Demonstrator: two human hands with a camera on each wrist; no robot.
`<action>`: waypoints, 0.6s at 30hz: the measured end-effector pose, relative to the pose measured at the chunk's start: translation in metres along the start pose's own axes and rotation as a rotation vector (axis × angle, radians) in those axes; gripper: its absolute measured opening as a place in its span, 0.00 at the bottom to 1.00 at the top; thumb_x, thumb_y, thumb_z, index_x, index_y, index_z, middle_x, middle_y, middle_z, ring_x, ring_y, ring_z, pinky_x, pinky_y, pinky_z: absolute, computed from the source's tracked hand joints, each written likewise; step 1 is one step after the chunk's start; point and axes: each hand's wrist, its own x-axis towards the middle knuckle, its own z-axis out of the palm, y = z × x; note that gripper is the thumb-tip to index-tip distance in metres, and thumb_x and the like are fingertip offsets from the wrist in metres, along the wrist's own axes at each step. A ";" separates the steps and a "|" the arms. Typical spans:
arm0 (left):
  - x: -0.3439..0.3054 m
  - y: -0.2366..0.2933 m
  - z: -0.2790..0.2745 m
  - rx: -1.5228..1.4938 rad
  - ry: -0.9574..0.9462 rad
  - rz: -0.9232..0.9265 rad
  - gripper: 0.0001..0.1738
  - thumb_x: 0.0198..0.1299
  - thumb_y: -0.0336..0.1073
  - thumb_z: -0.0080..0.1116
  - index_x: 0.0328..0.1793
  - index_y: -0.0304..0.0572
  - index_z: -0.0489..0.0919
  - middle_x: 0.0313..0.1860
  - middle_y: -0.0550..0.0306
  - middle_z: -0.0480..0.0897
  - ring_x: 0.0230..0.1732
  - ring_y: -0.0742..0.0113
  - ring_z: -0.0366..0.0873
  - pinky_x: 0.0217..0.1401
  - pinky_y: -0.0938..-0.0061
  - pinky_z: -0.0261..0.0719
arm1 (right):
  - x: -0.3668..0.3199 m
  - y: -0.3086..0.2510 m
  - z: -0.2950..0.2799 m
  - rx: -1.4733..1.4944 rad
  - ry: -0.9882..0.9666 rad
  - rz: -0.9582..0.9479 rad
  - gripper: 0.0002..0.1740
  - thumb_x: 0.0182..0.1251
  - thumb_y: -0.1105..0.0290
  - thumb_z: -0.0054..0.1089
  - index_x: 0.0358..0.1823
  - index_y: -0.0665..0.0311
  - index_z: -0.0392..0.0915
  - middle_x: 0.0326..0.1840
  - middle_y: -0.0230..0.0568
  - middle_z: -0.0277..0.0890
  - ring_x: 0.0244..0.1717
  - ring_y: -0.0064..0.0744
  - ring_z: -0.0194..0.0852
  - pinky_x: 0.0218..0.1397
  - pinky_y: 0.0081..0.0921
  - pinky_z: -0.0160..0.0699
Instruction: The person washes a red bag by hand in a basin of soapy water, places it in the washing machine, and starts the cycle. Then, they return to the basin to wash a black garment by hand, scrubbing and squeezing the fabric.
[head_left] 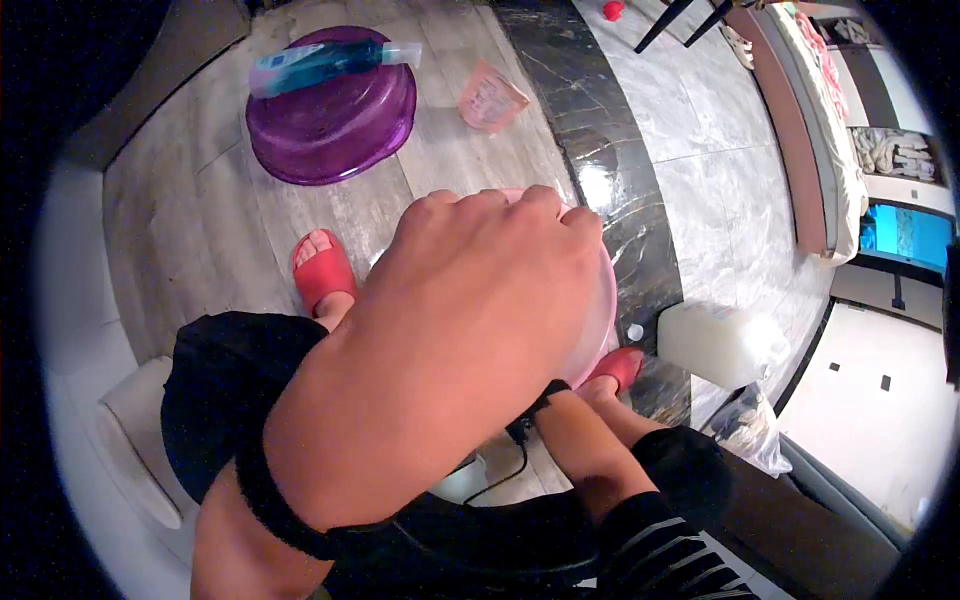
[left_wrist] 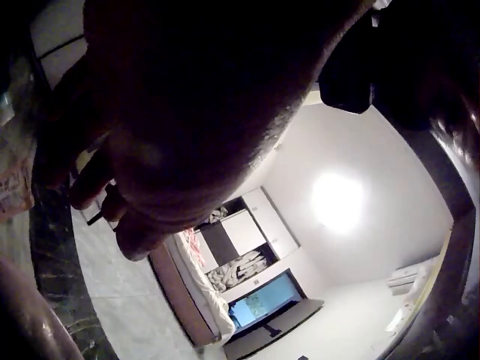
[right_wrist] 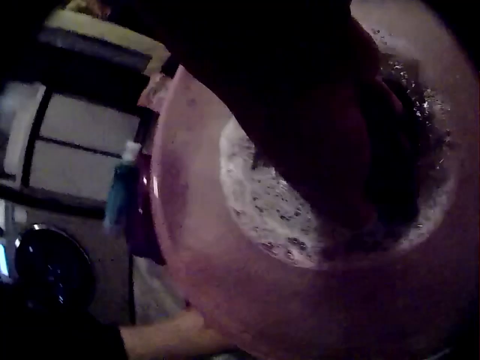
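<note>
In the head view my left hand (head_left: 500,255) is raised close to the camera, knuckles up and fingers bent downward. The left wrist view shows its fingers hanging loosely apart, with nothing visible between them. Below is a pink basin (head_left: 604,310), mostly covered by the left hand in the head view. My right hand (right_wrist: 322,150) reaches down into this basin, over white suds (right_wrist: 274,214) on the water. Its fingers are lost in dark shadow, and I cannot tell whether they hold anything. A black band circles each wrist.
An upturned purple basin (head_left: 330,130) bears a blue bottle (head_left: 325,68). Beside it stands a pink pouch (head_left: 492,100). A white jug (head_left: 715,345) and a small white cap (head_left: 636,332) are at the right, near a clear plastic bag (head_left: 750,435). Red slippers (head_left: 325,275) flank the pink basin.
</note>
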 end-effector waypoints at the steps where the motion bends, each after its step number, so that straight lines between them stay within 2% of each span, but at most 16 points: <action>1: 0.000 0.000 -0.002 -0.006 -0.020 -0.019 0.16 0.56 0.41 0.60 0.47 0.42 0.76 0.40 0.49 0.80 0.42 0.47 0.80 0.42 0.55 0.78 | 0.003 -0.008 -0.016 0.250 0.054 -0.126 0.21 0.67 0.55 0.55 0.50 0.66 0.78 0.42 0.47 0.80 0.45 0.42 0.79 0.49 0.36 0.78; 3: 0.002 -0.001 -0.008 -0.018 -0.064 -0.057 0.16 0.56 0.41 0.60 0.48 0.42 0.76 0.40 0.49 0.80 0.42 0.47 0.80 0.42 0.55 0.78 | -0.006 -0.014 -0.052 0.740 0.074 -0.388 0.22 0.65 0.55 0.57 0.50 0.66 0.78 0.43 0.46 0.80 0.46 0.40 0.80 0.49 0.35 0.77; 5: 0.002 -0.004 -0.008 -0.054 -0.046 -0.053 0.17 0.56 0.41 0.60 0.49 0.42 0.76 0.40 0.49 0.80 0.43 0.47 0.80 0.43 0.55 0.77 | -0.008 -0.017 -0.076 0.874 0.080 -0.346 0.23 0.64 0.55 0.60 0.50 0.67 0.79 0.44 0.45 0.81 0.46 0.37 0.80 0.49 0.34 0.77; 6: 0.002 -0.004 -0.007 -0.072 -0.037 -0.048 0.17 0.56 0.41 0.60 0.49 0.42 0.76 0.39 0.49 0.80 0.43 0.47 0.80 0.43 0.55 0.77 | -0.009 -0.012 -0.083 0.913 0.086 -0.261 0.23 0.63 0.54 0.61 0.50 0.67 0.79 0.44 0.44 0.81 0.46 0.36 0.80 0.49 0.33 0.77; 9: 0.002 -0.002 -0.009 -0.080 -0.027 -0.055 0.17 0.56 0.41 0.60 0.50 0.43 0.77 0.39 0.50 0.80 0.43 0.47 0.80 0.43 0.55 0.77 | -0.020 0.010 -0.101 0.856 0.061 0.131 0.26 0.56 0.56 0.68 0.49 0.68 0.79 0.43 0.42 0.82 0.44 0.33 0.80 0.50 0.32 0.77; 13: 0.002 -0.004 -0.009 -0.088 -0.045 -0.055 0.17 0.56 0.41 0.60 0.50 0.43 0.77 0.40 0.50 0.80 0.43 0.47 0.80 0.44 0.55 0.77 | -0.001 0.074 -0.041 0.843 0.135 0.197 0.24 0.53 0.60 0.70 0.48 0.69 0.80 0.41 0.42 0.83 0.43 0.35 0.81 0.49 0.32 0.78; 15: 0.003 -0.004 -0.009 -0.083 -0.057 -0.056 0.17 0.57 0.41 0.60 0.50 0.43 0.77 0.40 0.50 0.80 0.43 0.47 0.80 0.43 0.55 0.77 | -0.016 0.081 -0.027 0.614 0.243 0.186 0.23 0.52 0.61 0.69 0.47 0.67 0.80 0.43 0.47 0.83 0.46 0.43 0.82 0.49 0.37 0.79; 18: 0.003 -0.003 -0.005 -0.071 -0.046 -0.053 0.17 0.57 0.41 0.59 0.50 0.42 0.77 0.40 0.50 0.80 0.43 0.47 0.80 0.43 0.55 0.77 | -0.005 0.110 0.024 0.285 0.263 0.214 0.24 0.54 0.56 0.66 0.47 0.65 0.81 0.46 0.51 0.82 0.48 0.50 0.82 0.50 0.41 0.79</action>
